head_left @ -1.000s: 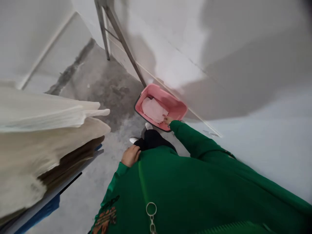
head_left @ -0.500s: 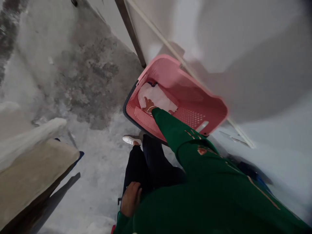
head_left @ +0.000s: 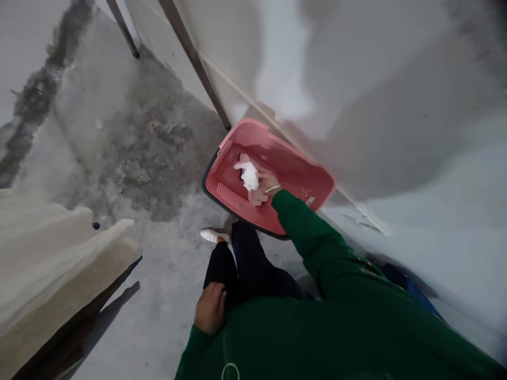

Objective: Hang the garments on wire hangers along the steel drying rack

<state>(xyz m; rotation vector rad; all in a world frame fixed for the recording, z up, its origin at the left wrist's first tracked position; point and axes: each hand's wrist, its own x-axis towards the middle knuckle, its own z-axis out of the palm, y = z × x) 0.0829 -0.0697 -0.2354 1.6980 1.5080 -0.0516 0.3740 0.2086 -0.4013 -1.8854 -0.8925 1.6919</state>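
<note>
A pink laundry basket (head_left: 232,198) with perforated sides and a dark rim stands on the floor in front of me. My right hand (head_left: 267,182), with a bangle at the wrist, is down inside it and closed on a bunched white cloth (head_left: 250,176). Part of that cloth looks pinkish in the basket's shade, and a dark trim shows at its far edge. My left hand (head_left: 210,309) lies on my thigh, holding nothing, its fingers loosely laid over the dark trousers.
A pale wall (head_left: 356,95) rises behind the basket, with a thin white pipe (head_left: 253,103) along it. Metal legs (head_left: 194,58) stand at the wall. On the left, off-white fabric (head_left: 59,258) covers a raised surface. A dark blue item (head_left: 412,287) lies at the right.
My right hand has gone from lying spread on the white cloth to gripping it, and the cloth is bunched up. The view has shifted slightly. My left hand stays on my thigh.
</note>
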